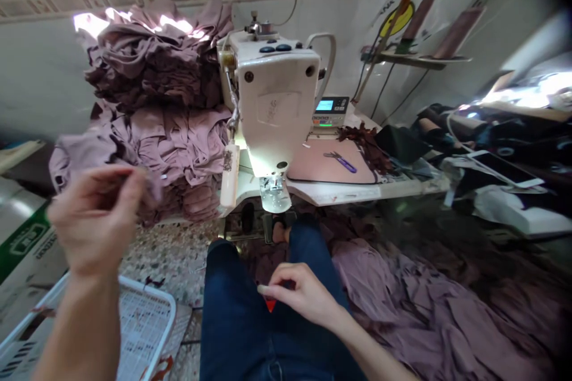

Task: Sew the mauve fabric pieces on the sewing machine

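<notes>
Mauve fabric piece [84,155] pinched in L hand [96,220], fingertips together.
R hand [304,294] curled over red scrap [270,305] on lap [232,309], grip unclear; stacked mauve garments [179,149] just past L hand, sewing machine [272,101] further right.

Dark blue denim jeans [232,309] cover both legs, with a bare foot [280,232] just past their far end, the left hand [93,220] and bare left forearm [75,333] to their left, and the right hand [304,294] and bare right forearm [370,351] over them
</notes>
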{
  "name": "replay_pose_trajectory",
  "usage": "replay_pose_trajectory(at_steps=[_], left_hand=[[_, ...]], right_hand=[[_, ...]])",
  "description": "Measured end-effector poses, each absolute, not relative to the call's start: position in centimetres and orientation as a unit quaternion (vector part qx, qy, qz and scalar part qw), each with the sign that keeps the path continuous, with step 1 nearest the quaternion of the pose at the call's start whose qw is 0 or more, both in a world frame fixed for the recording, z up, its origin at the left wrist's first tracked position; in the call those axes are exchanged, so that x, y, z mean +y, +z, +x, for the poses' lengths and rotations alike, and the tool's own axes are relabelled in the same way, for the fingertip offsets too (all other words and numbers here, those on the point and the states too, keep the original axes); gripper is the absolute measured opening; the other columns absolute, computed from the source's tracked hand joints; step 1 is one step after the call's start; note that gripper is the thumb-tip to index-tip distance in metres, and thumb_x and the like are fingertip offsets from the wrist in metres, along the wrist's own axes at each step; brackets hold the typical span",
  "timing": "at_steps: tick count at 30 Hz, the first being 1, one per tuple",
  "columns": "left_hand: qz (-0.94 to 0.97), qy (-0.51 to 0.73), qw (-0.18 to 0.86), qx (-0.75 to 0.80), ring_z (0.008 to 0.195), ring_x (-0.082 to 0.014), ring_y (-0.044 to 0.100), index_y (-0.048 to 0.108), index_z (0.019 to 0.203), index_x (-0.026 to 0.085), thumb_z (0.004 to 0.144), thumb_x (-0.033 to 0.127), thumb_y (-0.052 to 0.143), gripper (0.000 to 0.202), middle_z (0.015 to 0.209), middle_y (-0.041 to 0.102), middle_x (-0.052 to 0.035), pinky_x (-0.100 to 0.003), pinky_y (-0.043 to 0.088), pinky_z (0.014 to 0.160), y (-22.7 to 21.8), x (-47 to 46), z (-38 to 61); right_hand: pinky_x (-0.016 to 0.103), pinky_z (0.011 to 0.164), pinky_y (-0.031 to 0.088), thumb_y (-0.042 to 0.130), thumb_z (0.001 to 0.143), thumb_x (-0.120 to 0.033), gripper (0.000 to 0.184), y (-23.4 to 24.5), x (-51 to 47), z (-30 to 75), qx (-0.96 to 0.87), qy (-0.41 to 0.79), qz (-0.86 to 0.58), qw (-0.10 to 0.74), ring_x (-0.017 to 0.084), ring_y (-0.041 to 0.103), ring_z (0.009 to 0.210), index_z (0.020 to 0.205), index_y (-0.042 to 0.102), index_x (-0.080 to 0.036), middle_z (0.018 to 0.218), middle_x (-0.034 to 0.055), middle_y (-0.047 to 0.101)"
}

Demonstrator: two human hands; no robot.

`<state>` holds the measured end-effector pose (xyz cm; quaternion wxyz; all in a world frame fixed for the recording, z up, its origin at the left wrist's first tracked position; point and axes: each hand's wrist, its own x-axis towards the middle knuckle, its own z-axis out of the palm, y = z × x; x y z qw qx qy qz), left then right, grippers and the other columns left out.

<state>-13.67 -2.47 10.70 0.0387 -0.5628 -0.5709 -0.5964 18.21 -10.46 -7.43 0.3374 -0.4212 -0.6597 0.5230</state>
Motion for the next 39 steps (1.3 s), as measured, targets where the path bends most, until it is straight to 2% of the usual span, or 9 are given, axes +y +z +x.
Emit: replay_pose_trajectory(at_steps=[3,6,9,16,22,26,29,35,39], left_hand=[[-0.645,-0.570,-0.188,-0.474,0.053,-0.0121,0.064,0.083,0.104,0.018,0.093,0.028,0.082,0.015,0.072,0.074,-0.0011,-0.022,0.054,0.049,7.8,-5.6,-7.8],[-0.616,-0.524,-0.344,-0.477,0.067,-0.0164,0.071,0.085,0.105,0.021,0.098,0.031,0.078,0.015,0.089,0.078,-0.0065,-0.026,0.059,0.057,3.5,-7.2,-3.8],[-0.548,-0.529,-0.391,-0.517,0.086,-0.0203,0.075,0.087,0.101,0.020,0.094,0.036,0.081,0.019,0.100,0.078,-0.0092,-0.028,0.062,0.073,-1.1,-7.3,-2.6],[-0.616,-0.352,-0.507,-0.489,0.094,-0.0232,0.070,0.083,0.088,0.018,0.085,0.049,0.089,0.032,0.102,0.071,-0.0100,-0.029,0.058,0.078,-6.1,-7.5,-3.6],[-0.692,-0.290,-0.520,-0.408,0.104,-0.0236,0.069,0.072,0.077,0.018,0.095,0.043,0.080,0.033,0.111,0.072,-0.0111,-0.033,0.055,0.094,-4.7,-7.4,-1.8],[-0.603,-0.307,-0.607,-0.417,0.064,-0.0154,0.063,0.071,0.092,0.018,0.094,0.053,0.080,0.036,0.080,0.067,-0.0039,-0.025,0.051,0.059,-5.1,-6.8,-0.7],[-0.582,-0.317,-0.620,-0.420,0.050,-0.0098,0.051,0.073,0.119,0.018,0.094,0.054,0.080,0.044,0.069,0.056,0.0046,-0.020,0.041,0.049,-5.2,-6.2,-0.7],[-0.736,-0.314,-0.426,-0.423,0.075,-0.0194,0.067,0.088,0.111,0.021,0.105,0.041,0.068,0.029,0.083,0.074,-0.0079,-0.027,0.048,0.066,-3.3,-4.6,-1.8],[-0.754,-0.335,-0.385,-0.413,0.075,-0.0183,0.066,0.086,0.098,0.019,0.106,0.033,0.063,0.027,0.081,0.073,-0.0063,-0.026,0.047,0.070,-1.7,-4.0,-1.9]], right_hand=[[0.028,0.059,0.046,0.091,0.084,-0.056,0.040,-6.5,-10.4,15.1,-0.622,0.518,-0.406,0.425,0.018,0.067,0.068,0.102,0.088,-0.021,0.095,0.0069,0.082],[0.028,0.059,0.050,0.094,0.080,-0.054,0.059,-6.6,-10.3,12.9,-0.613,0.496,-0.400,0.467,0.020,0.067,0.075,0.128,0.079,-0.023,0.112,0.0079,0.080],[0.027,0.063,0.048,0.074,0.100,-0.048,0.029,-7.4,-10.0,12.8,-0.625,0.492,-0.410,0.447,0.018,0.063,0.068,0.091,0.079,-0.021,0.080,0.0022,0.075],[0.024,0.053,0.044,0.066,0.102,-0.056,0.045,-5.9,-7.7,19.6,-0.635,0.591,-0.396,0.302,0.016,0.060,0.053,0.073,0.064,-0.021,0.059,-0.0006,0.067],[0.025,0.063,0.048,0.075,0.096,-0.054,0.040,-3.4,-5.0,24.3,-0.688,0.586,-0.349,0.248,0.016,0.063,0.065,0.082,0.083,-0.018,0.075,0.0025,0.077],[0.026,0.062,0.051,0.079,0.092,-0.055,0.039,-3.5,-4.7,25.5,-0.647,0.589,-0.394,0.282,0.018,0.067,0.066,0.085,0.086,-0.017,0.078,0.0052,0.081],[0.025,0.056,0.049,0.084,0.086,-0.055,0.039,-4.0,-5.0,25.5,-0.611,0.577,-0.438,0.319,0.017,0.064,0.061,0.081,0.085,-0.016,0.071,0.0043,0.078],[0.027,0.056,0.047,0.080,0.090,-0.054,0.040,-4.0,-6.5,24.0,-0.599,0.473,-0.489,0.423,0.018,0.060,0.062,0.072,0.079,-0.018,0.067,0.0032,0.070],[0.029,0.058,0.043,0.077,0.096,-0.043,0.034,-2.0,-7.0,22.7,-0.627,0.329,-0.493,0.505,0.017,0.055,0.060,0.070,0.077,-0.021,0.064,0.0020,0.064]])
